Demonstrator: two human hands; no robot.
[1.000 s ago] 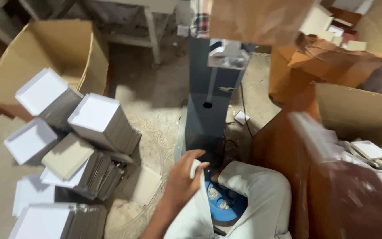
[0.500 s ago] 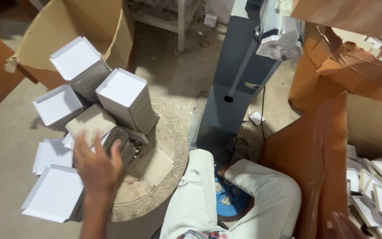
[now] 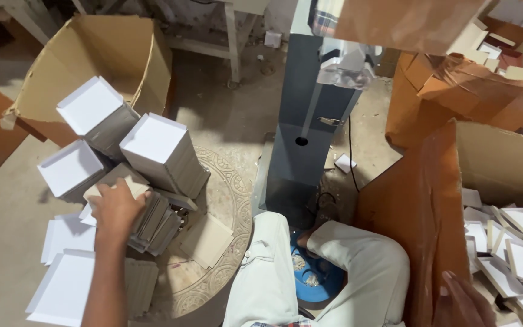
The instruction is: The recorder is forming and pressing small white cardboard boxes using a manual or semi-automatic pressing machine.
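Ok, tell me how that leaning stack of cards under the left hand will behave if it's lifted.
The stack is loose thin sheets, so it would probably fan apart. It leans already, so may slide. The left hand covers only its top.

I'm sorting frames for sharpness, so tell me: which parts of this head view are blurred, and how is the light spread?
Head view: the left hand on the tilted stack of cards is sharp; the right hand at the bottom edge is soft and cropped; the brown sheet along the top is blurred. Light is soft and even on the white card stacks; the area under the table legs is dim.
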